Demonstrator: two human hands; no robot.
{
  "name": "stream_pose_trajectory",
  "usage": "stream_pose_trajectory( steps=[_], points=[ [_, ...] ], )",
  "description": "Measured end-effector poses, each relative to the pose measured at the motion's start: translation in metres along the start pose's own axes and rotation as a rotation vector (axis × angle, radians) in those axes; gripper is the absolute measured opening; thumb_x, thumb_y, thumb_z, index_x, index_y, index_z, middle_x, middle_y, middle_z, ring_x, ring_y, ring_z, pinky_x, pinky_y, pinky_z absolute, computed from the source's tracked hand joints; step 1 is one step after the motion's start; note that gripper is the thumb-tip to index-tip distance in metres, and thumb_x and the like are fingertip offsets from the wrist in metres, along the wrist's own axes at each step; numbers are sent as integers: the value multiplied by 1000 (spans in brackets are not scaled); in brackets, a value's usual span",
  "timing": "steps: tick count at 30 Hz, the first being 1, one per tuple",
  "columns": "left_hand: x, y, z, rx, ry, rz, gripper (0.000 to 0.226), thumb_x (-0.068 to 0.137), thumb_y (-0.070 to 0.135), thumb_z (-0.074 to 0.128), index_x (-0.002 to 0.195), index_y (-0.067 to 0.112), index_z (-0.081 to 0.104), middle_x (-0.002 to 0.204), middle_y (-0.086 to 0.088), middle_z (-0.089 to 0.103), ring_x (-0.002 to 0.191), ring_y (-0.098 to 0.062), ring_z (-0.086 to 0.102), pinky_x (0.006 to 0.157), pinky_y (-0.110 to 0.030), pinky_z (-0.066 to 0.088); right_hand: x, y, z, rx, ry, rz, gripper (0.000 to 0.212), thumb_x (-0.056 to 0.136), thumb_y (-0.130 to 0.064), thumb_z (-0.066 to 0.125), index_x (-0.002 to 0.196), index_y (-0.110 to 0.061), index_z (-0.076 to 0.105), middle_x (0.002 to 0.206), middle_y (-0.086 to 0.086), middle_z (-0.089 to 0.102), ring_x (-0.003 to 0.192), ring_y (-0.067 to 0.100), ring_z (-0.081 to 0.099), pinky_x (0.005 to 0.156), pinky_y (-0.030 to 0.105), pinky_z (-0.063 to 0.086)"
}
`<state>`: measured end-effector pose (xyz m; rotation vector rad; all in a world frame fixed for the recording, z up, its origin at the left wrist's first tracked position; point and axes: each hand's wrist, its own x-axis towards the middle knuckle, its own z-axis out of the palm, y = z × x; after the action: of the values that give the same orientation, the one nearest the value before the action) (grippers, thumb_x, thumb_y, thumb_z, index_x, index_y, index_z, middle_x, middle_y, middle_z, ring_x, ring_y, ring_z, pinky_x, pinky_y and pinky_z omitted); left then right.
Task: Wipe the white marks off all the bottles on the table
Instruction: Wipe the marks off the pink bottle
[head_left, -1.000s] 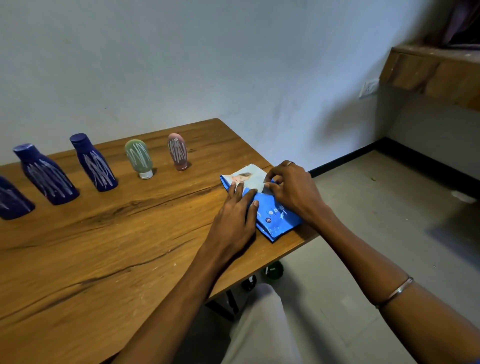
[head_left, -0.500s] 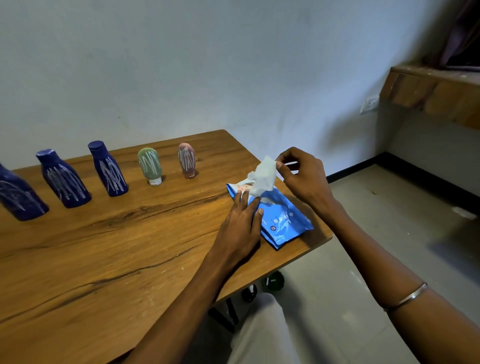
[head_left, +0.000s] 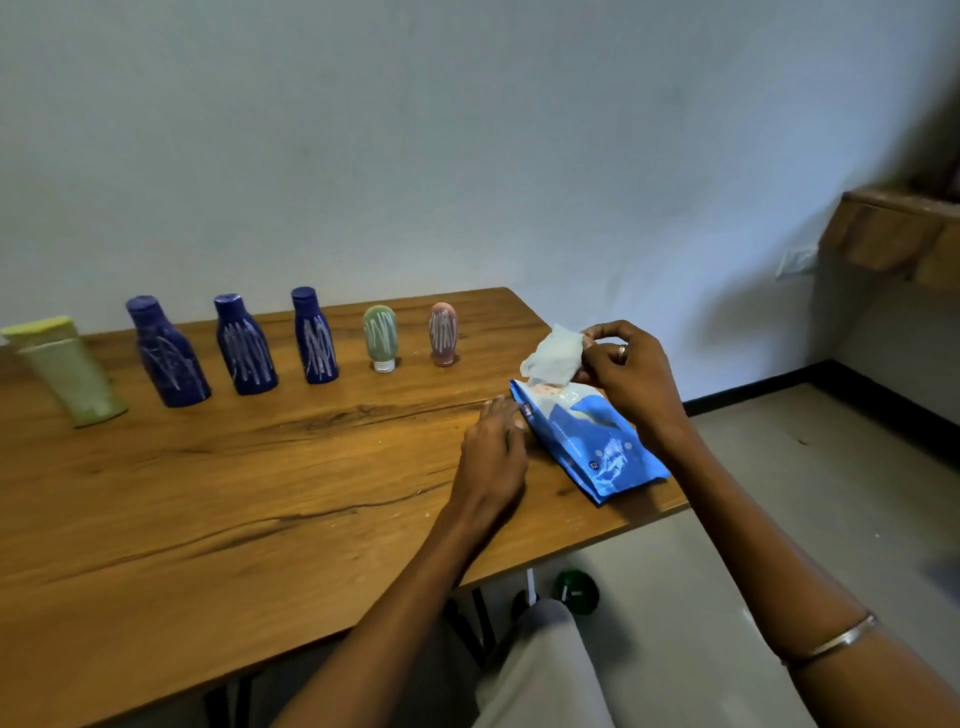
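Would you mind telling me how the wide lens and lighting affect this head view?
Head view: the bottles at the left, like the green tube, lean outward from lens distortion; soft light casts a shadow on the wall right of the table; the left hand looks slightly blurred.

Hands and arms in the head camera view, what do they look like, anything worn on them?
Both forearms are bare, with no sleeves in view. The right hand wears a ring on one finger, and a thin silver-coloured bangle circles the right forearm. The left hand shows no ring or band. No gloves or watch on either.
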<state>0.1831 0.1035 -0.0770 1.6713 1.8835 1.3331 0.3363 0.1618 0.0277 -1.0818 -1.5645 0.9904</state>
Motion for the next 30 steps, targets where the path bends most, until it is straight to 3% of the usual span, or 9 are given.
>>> stream_pose_trajectory(
  steps=[2,3,6,9,15,19,23,27,30],
  points=[
    [1,-2,-8,-53,104,-100,36,103,11,48,135,12,65,126,-9,71,105,-9,66,91,-20,51,-6,-1,6,47,0,-2,14,100,-18,65,109,-8,67,82,4,75,76,14,75,66,23,56],
    [4,-5,-13,-77,164,-161,35,102,10,49,131,14,68,115,-7,74,93,-7,66,81,-20,52,-7,-1,9,75,-2,-5,14,100,-16,65,109,-7,67,84,5,74,81,19,75,67,24,57],
    [21,-20,-28,-121,302,-340,31,100,9,51,124,19,68,120,-2,71,111,-15,65,97,-34,54,-10,-2,20,225,-36,48,12,103,-11,60,112,-4,62,106,15,73,95,29,75,67,30,62],
    [43,-37,-39,-103,336,-373,34,98,6,54,130,13,63,125,-6,68,116,-20,64,99,-37,54,-9,2,32,389,-63,197,9,105,-8,54,113,-9,58,118,16,70,95,34,76,65,35,65],
    [84,-65,-37,26,291,-344,59,98,8,59,152,14,39,152,-9,48,138,-29,45,113,-49,44,4,22,54,547,-65,325,18,100,-6,61,119,-7,63,119,20,73,104,31,74,75,29,64],
    [104,-73,-34,20,221,-329,73,98,10,63,160,15,24,162,-10,34,148,-28,33,119,-45,37,23,25,60,582,-100,298,28,102,-7,58,128,-11,65,122,12,72,109,28,73,82,30,63],
    [119,-78,-30,-25,212,-332,82,95,10,69,161,13,20,161,-10,37,146,-26,37,113,-37,39,38,23,72,595,-106,336,30,108,-16,48,124,-5,70,124,14,72,110,23,72,81,26,63],
    [137,-86,-28,-48,202,-331,83,91,10,73,159,12,25,152,-11,48,136,-26,50,99,-31,46,53,23,88,580,-87,343,33,103,-27,56,119,-3,73,117,14,74,107,25,73,81,24,63],
    [144,-90,-26,-83,206,-336,81,89,7,74,156,14,29,144,-11,55,126,-26,58,88,-29,50,61,26,100,545,-105,295,25,99,-18,64,118,-5,74,109,7,78,97,17,76,76,22,61]
  ],
)
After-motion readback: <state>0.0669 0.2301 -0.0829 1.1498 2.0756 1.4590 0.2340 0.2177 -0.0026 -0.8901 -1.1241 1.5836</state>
